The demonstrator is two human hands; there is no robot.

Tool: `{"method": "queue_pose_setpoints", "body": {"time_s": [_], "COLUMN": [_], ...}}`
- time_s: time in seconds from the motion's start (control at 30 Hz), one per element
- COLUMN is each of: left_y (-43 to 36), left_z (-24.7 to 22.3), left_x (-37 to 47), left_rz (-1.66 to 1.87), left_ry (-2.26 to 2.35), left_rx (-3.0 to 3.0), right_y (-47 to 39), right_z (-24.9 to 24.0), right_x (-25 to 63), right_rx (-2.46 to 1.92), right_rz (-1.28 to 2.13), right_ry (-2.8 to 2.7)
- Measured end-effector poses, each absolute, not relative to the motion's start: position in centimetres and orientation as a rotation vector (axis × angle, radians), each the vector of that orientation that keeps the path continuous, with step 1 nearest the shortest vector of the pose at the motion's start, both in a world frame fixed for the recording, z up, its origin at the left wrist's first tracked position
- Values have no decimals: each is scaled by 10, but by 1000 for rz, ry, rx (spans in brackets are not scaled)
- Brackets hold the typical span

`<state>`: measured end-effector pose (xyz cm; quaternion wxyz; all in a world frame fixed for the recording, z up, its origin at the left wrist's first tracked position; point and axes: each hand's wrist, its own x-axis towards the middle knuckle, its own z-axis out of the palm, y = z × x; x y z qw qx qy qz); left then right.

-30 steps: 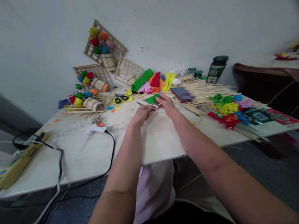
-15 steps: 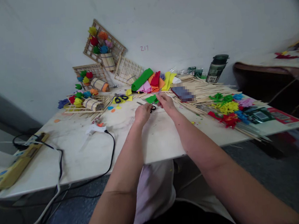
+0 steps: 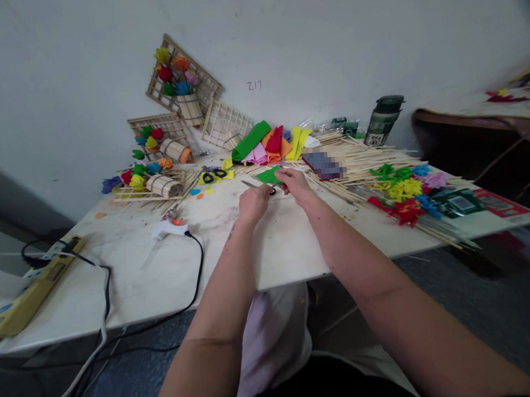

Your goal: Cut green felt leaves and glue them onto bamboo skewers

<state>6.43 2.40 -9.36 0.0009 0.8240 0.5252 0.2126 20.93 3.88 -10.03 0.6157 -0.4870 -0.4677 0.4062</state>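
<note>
Near the middle of the white table (image 3: 286, 245), my right hand (image 3: 293, 183) is closed on a small green piece (image 3: 269, 175), which sticks out to the left of its fingers. My left hand (image 3: 255, 202) is closed just to the left and a little nearer to me. A pair of dark-handled scissors (image 3: 272, 191) shows beside its fingertips, with the blade pointing left beyond the hand. The fingers hide part of the scissors, and what exactly they pinch is too small to make out.
Folded coloured sheets (image 3: 254, 140), a phone (image 3: 323, 163) and many thin sticks (image 3: 367, 166) lie behind my hands. A white glue gun (image 3: 170, 229) with a black cord is at left, coloured flowers (image 3: 403, 190) at right, and a dark bottle (image 3: 383, 121) behind.
More of the green piece shows, and it lies flatter beside my right hand. My left hand has shifted very slightly, and less of the scissors' handle shows.
</note>
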Motion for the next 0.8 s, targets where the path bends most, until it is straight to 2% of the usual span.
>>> {"method": "queue_pose_setpoints", "body": {"time_s": [0.2, 0.8], "left_y": [24, 28], "left_z": [-93, -94], "left_x": [64, 68], "left_rz": [691, 842], "left_ry": [1637, 1463], "left_rx": [2566, 2309], "right_y": [39, 48], "right_z": [-99, -105], "right_x": [208, 216], "right_rx": [-1066, -953], "right_rz": [974, 815], "right_ry": [-1048, -1265]}}
